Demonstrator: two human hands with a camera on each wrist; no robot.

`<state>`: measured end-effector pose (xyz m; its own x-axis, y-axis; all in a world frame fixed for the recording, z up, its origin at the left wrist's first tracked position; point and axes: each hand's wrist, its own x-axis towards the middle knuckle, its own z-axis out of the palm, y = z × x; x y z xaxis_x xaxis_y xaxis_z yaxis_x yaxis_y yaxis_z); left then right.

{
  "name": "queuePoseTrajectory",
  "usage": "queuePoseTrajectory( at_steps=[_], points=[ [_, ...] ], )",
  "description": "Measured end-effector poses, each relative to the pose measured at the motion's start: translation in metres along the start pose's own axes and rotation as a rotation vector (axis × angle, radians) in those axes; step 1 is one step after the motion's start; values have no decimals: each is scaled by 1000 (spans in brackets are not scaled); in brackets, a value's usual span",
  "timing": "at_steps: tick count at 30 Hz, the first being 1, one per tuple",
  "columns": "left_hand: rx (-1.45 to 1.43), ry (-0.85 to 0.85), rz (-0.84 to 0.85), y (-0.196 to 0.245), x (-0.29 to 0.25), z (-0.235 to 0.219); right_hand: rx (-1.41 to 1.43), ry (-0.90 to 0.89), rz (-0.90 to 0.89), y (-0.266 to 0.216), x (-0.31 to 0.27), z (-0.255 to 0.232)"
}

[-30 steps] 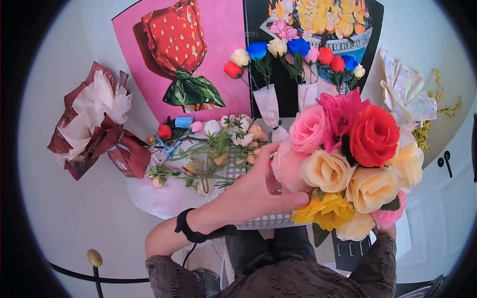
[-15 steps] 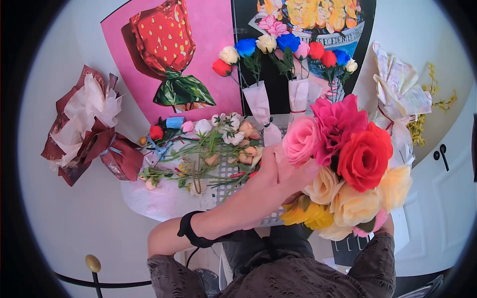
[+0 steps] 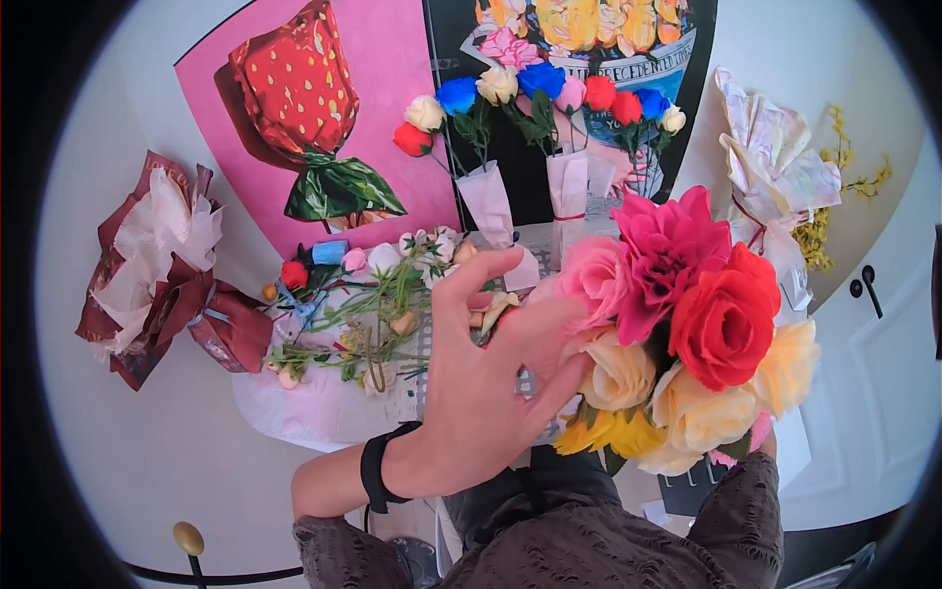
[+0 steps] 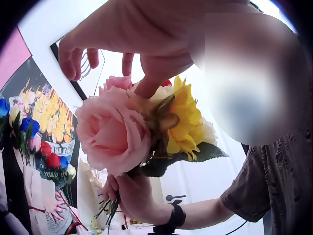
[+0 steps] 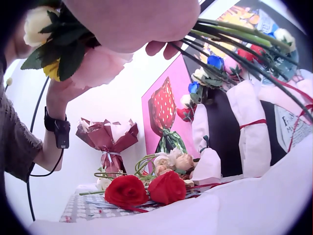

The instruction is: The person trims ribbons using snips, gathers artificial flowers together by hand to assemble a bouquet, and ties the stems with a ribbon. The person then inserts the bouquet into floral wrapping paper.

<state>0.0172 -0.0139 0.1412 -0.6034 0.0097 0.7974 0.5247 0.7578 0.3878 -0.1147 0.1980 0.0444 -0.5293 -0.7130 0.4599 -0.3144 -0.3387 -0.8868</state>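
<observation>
A bouquet of large artificial flowers, with a red rose (image 3: 723,316) and a magenta bloom (image 3: 672,263), fills the right of the head view. My left hand (image 3: 486,378) is at its left side, fingers spread and bent. In the left wrist view that hand (image 4: 132,29) reaches over a pink rose (image 4: 113,131), its thumb against the blooms beside a yellow flower (image 4: 185,120). Below them my right hand (image 4: 134,193) grips the green stems (image 4: 111,210). The right wrist view shows the right hand (image 5: 137,22) around the stems; flowers hide it in the head view.
Loose flowers (image 3: 383,304) lie on the table. Wrapped rose bunches (image 3: 486,201) stand before two posters (image 3: 294,108). A maroon-wrapped bouquet (image 3: 162,265) is at left, a pale wrapped bunch (image 3: 775,177) at right. Two red roses (image 5: 126,191) lie low in the right wrist view.
My left hand has shifted left from the bouquet's pink and cream roses, and its fingers have spread apart. The bouquet has turned slightly. The background has slid left in the head view.
</observation>
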Motion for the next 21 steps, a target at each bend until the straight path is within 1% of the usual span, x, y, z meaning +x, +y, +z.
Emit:
queuePoseTrajectory(
  at_steps=[1,3,7,10,12,13,15,16,18,21],
  points=[
    [0,-1,0,1,1,-1,4,1,-2,0,0,0],
    [102,-26,92,4,2,-5,11,3,-7,1,0,0],
    [101,-22,74,2,0,-6,22,6,-16,1,-1,-2],
    [105,-8,108,2,1,-6,30,7,-22,1,-1,-3],
    [58,42,-16,9,0,-5,36,6,-27,1,-1,-4],
    [58,42,-16,10,1,-6,39,6,-29,1,-1,-4],
    [161,20,235,9,5,-8,46,6,-34,1,-1,-4],
    [161,20,235,8,8,-6,49,6,-36,1,-1,-4],
    [213,36,402,7,12,-1,55,6,-41,1,-2,-4],
    [190,7,355,14,13,-5,63,5,-48,1,-2,-6]
  ],
)
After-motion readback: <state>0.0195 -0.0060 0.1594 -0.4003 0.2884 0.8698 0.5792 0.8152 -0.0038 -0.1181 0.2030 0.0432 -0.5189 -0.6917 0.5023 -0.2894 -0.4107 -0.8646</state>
